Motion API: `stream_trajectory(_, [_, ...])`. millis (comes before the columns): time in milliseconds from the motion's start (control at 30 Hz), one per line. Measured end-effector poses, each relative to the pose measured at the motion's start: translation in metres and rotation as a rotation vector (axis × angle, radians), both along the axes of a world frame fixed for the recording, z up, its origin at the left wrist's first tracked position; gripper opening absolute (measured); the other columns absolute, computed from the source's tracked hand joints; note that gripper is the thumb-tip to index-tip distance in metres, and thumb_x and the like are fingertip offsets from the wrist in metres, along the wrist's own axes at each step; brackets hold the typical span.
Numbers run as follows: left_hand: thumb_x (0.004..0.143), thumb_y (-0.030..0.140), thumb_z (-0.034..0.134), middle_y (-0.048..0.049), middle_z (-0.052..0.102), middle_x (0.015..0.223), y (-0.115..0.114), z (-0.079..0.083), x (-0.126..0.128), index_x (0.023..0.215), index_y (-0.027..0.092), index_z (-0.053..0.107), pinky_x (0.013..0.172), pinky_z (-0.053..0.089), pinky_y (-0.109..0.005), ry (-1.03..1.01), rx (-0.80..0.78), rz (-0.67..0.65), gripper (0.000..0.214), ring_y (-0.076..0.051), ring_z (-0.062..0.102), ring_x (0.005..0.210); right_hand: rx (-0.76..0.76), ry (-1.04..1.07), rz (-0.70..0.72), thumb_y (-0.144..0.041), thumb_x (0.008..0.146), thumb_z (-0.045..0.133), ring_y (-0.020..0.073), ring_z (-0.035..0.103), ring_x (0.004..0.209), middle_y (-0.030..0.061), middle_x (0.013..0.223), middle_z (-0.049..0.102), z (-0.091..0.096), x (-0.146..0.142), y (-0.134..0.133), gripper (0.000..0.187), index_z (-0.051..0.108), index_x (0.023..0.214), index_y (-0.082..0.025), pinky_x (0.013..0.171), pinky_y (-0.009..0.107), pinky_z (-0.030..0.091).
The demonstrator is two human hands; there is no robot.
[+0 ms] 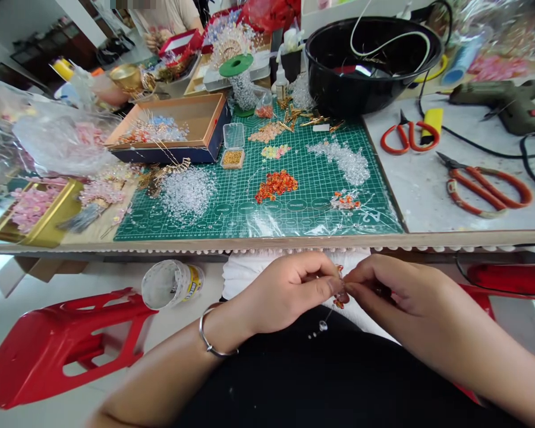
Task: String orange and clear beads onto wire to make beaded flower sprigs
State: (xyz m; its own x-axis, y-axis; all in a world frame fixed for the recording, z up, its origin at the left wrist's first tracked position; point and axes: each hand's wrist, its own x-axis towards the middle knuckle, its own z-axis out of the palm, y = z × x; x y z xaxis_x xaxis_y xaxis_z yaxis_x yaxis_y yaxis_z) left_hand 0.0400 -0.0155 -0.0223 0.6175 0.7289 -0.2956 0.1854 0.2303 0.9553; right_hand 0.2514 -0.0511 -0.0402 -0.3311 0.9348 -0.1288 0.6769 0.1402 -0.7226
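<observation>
Pinching a thin wire [329, 314] over the lap, the left hand [289, 291] and right hand [396, 291] have their fingers shut tight on it, just under the table [428, 196] edge. Only a few strung beads [339, 303] hang there, so the work looks barely begun. Big bead piles [276, 184] wait on the green mat [303, 211], with scissors [410, 138] and a glue gun [508, 104] near. A red stool [49, 351] lies on the floor.

A worktable [428, 190] bearing a green cutting mat [303, 208] stands over pale floor [0, 309] beside a red stool [49, 351].
</observation>
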Motion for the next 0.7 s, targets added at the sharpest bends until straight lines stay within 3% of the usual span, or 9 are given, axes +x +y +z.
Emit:
stream_trajectory(167, [0.094,0.024,0.055,-0.0008,0.064,0.084,0.000,0.003,-0.003,0.082,0.018,0.061,0.074,0.043,-0.024,0.071,0.132,-0.090,0.015,-0.013,0.058,0.079,-0.223,0.077,-0.039,-0.037,0.093,0.059,0.0158,0.060,0.062,0.0002,0.072,0.069,-0.005,0.003,0.006,0.019,0.067,0.084,-0.024,0.053,0.026,0.045])
stream_trajectory(333, [0.096,0.028,0.053,-0.0007,0.065,0.083,0.003,0.007,-0.006,0.087,0.018,0.062,0.074,0.043,-0.025,0.191,0.196,-0.192,0.017,-0.014,0.058,0.078,-0.348,0.217,0.088,-0.034,0.092,0.061,0.0203,0.067,0.075,0.0032,0.084,0.075,-0.008,0.003,0.017,0.018,0.075,0.097,-0.024,0.063,0.030,0.051])
stream_trajectory(433, [0.097,0.029,0.052,-0.0009,0.067,0.083,0.006,0.009,-0.007,0.086,0.019,0.062,0.073,0.043,-0.025,0.226,0.221,-0.230,0.018,-0.014,0.060,0.078,-0.310,0.220,0.128,-0.032,0.092,0.062,0.0222,0.068,0.080,0.0036,0.087,0.075,-0.008,0.003,0.021,0.018,0.078,0.095,-0.026,0.070,0.035,0.053])
stream_trajectory(567, [0.098,0.029,0.050,-0.0006,0.067,0.082,0.010,0.012,-0.007,0.083,0.019,0.061,0.072,0.042,-0.025,0.264,0.272,-0.245,0.021,-0.014,0.060,0.078,-0.183,0.270,0.061,-0.038,0.089,0.069,0.0261,0.065,0.107,0.0048,0.112,0.073,-0.009,0.002,0.019,0.017,0.076,0.102,-0.028,0.095,0.042,0.049])
stream_trajectory(633, [0.099,0.029,0.049,-0.0004,0.068,0.082,0.012,0.013,-0.008,0.083,0.019,0.061,0.072,0.042,-0.024,0.261,0.292,-0.267,0.022,-0.014,0.060,0.078,-0.270,0.312,0.052,-0.043,0.091,0.068,0.0255,0.066,0.104,0.0048,0.110,0.073,-0.010,0.002,0.017,0.021,0.075,0.103,-0.028,0.094,0.041,0.050])
stream_trajectory(700, [0.100,0.029,0.049,-0.0002,0.069,0.084,0.013,0.014,-0.007,0.083,0.019,0.062,0.073,0.042,-0.024,0.267,0.309,-0.292,0.023,-0.014,0.061,0.080,-0.408,0.340,0.049,-0.046,0.092,0.066,0.0233,0.068,0.091,0.0041,0.097,0.074,-0.011,0.002,0.016,0.024,0.075,0.099,-0.026,0.082,0.037,0.053])
